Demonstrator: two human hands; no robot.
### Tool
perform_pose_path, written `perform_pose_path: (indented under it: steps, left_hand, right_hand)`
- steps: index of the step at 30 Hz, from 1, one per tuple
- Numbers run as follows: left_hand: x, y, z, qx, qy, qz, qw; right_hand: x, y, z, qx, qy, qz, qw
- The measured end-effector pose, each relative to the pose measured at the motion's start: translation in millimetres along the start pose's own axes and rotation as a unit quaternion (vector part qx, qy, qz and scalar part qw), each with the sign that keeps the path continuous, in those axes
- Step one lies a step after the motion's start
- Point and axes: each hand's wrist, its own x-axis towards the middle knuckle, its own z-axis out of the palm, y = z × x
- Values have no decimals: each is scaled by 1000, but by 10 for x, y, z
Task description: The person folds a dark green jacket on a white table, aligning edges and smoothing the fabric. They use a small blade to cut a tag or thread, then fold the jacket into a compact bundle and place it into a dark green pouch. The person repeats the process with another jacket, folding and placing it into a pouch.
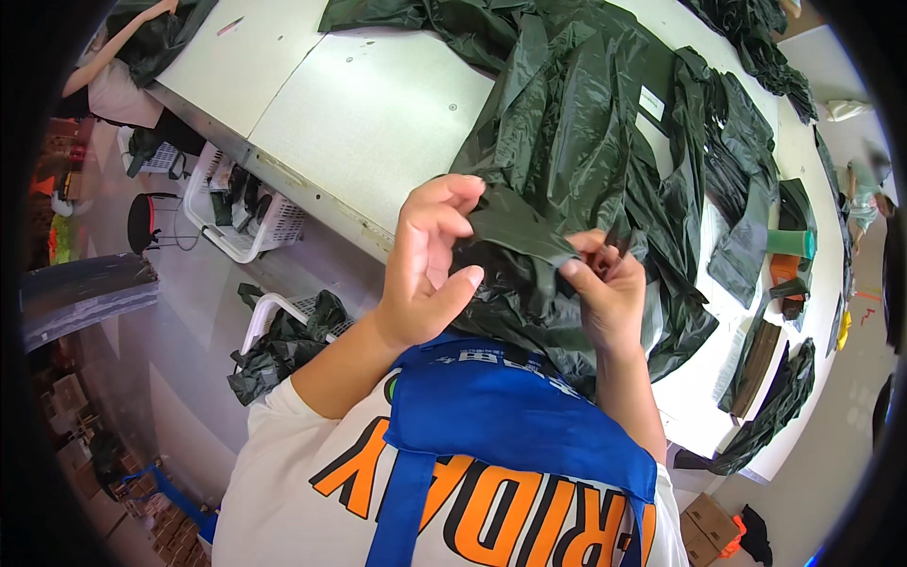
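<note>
Hands meet just above the person's chest, both closed on one fold of dark green fabric (529, 236). The left hand (427, 265) pinches the fold's edge between thumb and curled fingers; the right hand (605, 288) clamps the other end, fingers bent over it. The fabric hangs off the near edge of a long white table (359, 113) and trails back across it in a glossy, crumpled heap.

A small white rectangular label (652, 102) shows on the heap, farther along the table. Toward the right end lie more dark garments, a teal tube-shaped object (792, 244) and an orange patch (784, 269) just beside it. A blue apron (510, 416) covers the person's white shirt, which bears big orange lettering.

Below the table's left edge stand two white baskets (250, 222), each with dark cloth inside. Brown cardboard boxes (709, 524) sit on the floor at lower right. Another person's arm (118, 42) reaches over dark fabric at upper left.
</note>
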Motion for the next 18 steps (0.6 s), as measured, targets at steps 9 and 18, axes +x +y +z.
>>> perform_pose_path:
  steps: [9, 18]
  left_hand:
    - [145, 232, 84, 239, -48, -82, 966]
    - [379, 332, 281, 272, -171, -195, 927]
  right_hand:
    - [-184, -158, 22, -76, 31, -18, 996]
    - [-79, -338, 83, -11, 49, 41, 998]
